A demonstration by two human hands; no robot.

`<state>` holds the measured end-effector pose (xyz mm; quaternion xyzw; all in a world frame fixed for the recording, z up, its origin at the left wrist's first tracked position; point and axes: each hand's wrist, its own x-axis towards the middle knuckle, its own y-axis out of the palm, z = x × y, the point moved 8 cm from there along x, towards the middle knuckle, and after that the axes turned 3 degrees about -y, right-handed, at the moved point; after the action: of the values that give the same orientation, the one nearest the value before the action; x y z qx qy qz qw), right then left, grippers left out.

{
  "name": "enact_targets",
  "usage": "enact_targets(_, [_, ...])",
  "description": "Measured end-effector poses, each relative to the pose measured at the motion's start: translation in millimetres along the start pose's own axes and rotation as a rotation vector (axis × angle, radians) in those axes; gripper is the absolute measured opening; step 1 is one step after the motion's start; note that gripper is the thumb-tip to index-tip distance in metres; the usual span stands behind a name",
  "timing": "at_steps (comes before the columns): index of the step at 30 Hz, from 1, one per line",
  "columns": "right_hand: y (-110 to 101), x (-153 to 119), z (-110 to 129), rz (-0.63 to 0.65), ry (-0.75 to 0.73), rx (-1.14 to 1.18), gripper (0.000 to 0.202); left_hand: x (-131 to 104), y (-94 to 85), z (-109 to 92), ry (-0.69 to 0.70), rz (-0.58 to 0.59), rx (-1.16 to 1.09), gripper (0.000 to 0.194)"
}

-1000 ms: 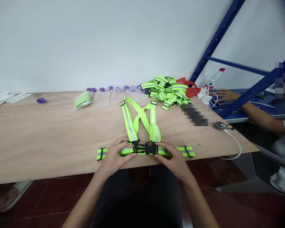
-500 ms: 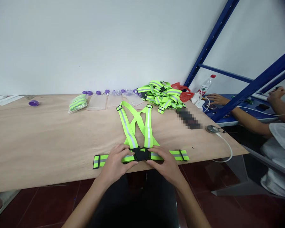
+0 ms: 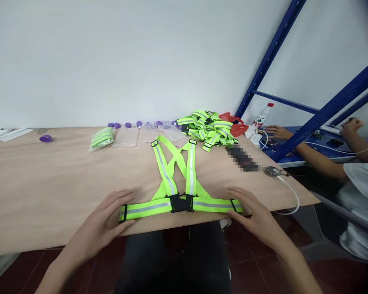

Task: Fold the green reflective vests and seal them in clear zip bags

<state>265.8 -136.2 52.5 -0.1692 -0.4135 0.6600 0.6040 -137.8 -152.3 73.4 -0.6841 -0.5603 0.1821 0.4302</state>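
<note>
The reflective harness lies flat along the near edge of the bench, its black buckle fastened. My left fingers are open around its left end; my right fingers are open around its right end. Contact at either end I cannot tell. Beyond, to the far right, sits a heap of similar straps.

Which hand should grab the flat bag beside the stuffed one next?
Probably the left hand: it's by the left end of the green harness, nearer the flat bag. The right hand is by the other end.
</note>
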Motion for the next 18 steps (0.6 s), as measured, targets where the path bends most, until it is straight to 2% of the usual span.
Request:
enact_targets(2, [-6.8,-5.5,-19.2,0.071,0.047,0.014,0.053,-8.5,-3.0,18.1,-0.031,0.026,0.010,0.047])
enact_targets(5, [-7.3,-9.3,-33.4,0.148,0.087,0.050,0.052,-14.9,5.0,34.3,-0.042,0.046,0.000,0.041])
enact_targets(8, [-5.7,-5.6,-31.3,0.185,0.079,0.071,0.043,-17.2,12.3,41.0,-0.042,0.035,0.000,0.041])
enact_targets(13, [-7.0,4.4,-17.8,0.181,0.026,0.083,0.034,-17.6,7.5,47.3,-0.069,0.004,-0.011,0.042])
enact_targets(18, [-0.9,4.3,-18.8,0.188,0.046,0.099,0.045,-14.2,-1.3,48.4,-0.106,-0.010,-0.050,0.046])
